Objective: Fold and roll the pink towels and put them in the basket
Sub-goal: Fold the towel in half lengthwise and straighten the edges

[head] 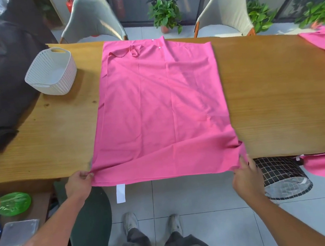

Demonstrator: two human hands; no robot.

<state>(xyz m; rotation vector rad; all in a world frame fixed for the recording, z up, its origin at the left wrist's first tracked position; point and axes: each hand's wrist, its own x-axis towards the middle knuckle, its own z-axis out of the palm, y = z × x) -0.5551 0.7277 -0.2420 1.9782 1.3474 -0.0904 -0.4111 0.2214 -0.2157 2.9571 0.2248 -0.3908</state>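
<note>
Both arms reach forward, left hand [79, 183] and right hand [245, 176] pinching the pink towel's [159, 103] near corners.

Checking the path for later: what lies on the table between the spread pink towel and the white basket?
Only bare wooden table separates the pink towel from the white basket, seen in the head view.

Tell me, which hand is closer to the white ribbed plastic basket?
Left. The left hand pinches the pink towel's near-left corner, below the white ribbed plastic basket; the right hand holds the far-side corner.
</note>
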